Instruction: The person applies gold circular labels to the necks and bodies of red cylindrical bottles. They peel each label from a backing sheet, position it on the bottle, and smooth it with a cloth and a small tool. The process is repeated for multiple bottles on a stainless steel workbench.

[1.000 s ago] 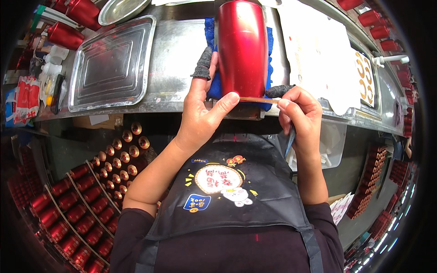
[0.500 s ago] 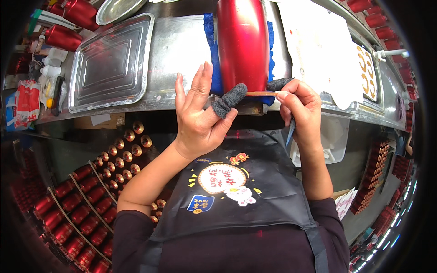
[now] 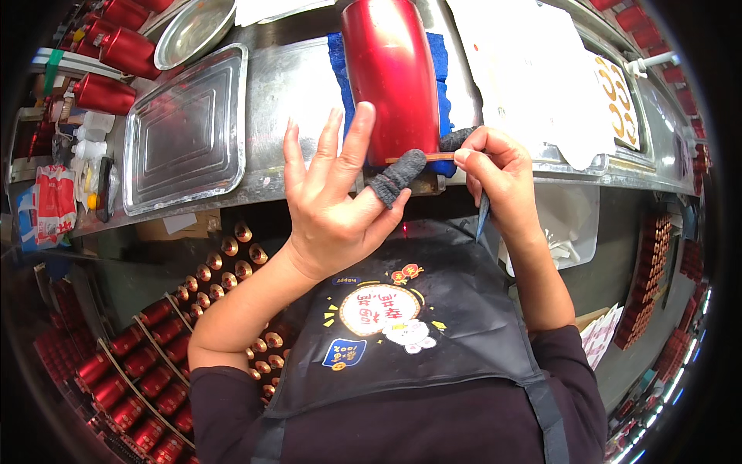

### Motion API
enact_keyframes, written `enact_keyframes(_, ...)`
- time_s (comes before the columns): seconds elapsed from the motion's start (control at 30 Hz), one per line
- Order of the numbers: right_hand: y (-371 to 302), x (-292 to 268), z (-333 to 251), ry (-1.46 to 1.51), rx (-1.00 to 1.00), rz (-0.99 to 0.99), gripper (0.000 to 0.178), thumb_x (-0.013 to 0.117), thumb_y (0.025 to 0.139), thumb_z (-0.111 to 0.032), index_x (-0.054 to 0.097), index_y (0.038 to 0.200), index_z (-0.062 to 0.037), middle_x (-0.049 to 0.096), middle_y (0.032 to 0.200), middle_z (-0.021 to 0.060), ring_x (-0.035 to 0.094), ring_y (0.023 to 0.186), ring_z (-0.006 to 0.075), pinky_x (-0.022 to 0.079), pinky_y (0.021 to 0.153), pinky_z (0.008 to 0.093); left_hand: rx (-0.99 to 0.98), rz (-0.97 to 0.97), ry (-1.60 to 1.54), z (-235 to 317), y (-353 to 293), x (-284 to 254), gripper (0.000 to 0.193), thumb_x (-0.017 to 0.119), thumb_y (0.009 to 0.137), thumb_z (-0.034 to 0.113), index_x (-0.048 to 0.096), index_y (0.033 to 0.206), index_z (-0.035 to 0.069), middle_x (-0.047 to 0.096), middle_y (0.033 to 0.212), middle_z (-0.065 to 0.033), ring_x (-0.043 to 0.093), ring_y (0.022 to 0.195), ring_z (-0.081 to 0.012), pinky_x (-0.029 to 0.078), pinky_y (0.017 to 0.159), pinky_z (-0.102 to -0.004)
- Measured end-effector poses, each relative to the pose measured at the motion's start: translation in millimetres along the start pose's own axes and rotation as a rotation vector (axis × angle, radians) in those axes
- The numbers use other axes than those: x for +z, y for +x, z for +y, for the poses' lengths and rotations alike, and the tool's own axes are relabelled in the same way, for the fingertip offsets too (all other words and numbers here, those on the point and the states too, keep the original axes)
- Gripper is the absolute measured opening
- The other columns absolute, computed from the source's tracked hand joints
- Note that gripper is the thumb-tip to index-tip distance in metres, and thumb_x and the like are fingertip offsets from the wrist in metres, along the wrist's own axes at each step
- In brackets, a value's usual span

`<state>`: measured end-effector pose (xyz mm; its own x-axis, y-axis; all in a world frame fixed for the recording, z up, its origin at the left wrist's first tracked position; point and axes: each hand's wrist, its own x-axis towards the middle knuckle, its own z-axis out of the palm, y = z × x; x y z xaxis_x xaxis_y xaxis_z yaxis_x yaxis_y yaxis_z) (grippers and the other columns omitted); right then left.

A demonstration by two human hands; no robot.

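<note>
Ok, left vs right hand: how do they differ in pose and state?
The left hand spreads three uncovered fingers; the right hand is curled. The left hand's covered fingertip is at the visible left end of the thin brown strip; the right hand pinches its right end. A pointed blue-grey thing shows below the right hand, none at the left hand. Both wear a dark grey knitted finger cover.

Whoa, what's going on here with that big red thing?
Someone's bare hands are at the near end of a big red container, which is over a blue cloth. The right hand pinches a thin brownish strip there. The left hand has its forefinger, in a dark finger cover, at the strip's other end.
</note>
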<state>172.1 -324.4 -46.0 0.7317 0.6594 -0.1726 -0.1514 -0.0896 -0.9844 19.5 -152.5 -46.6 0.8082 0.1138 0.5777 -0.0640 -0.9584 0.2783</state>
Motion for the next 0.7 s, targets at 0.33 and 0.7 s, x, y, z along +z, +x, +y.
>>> enact_keyframes(0.33,3,3,2,-0.078,-0.001,-0.059,0.01,0.068,0.091,-0.01,0.063,0.084,-0.0055,0.059,0.074,-0.0053,0.046,0.058,-0.0009,0.032,0.05,0.0172,0.005,0.063,-0.012,-2,28,23,0.061,0.087,0.065,0.022,0.072,0.123,0.014,0.056,0.144,-0.0159,0.051,0.135,-0.0374,0.032,0.111,-0.0627)
enact_keyframes(0.7,-14,1,-36,-0.173,-0.076,-0.08,0.01,0.068,0.09,-0.006,0.062,0.082,-0.0043,0.057,0.071,-0.0065,0.045,0.058,-0.0031,0.03,0.049,0.0162,-0.193,0.055,-0.308,-14,-43,20,0.048,0.085,0.075,0.016,0.07,0.118,0.001,0.05,0.148,-0.0228,0.05,0.136,-0.0404,0.024,0.114,-0.0641)
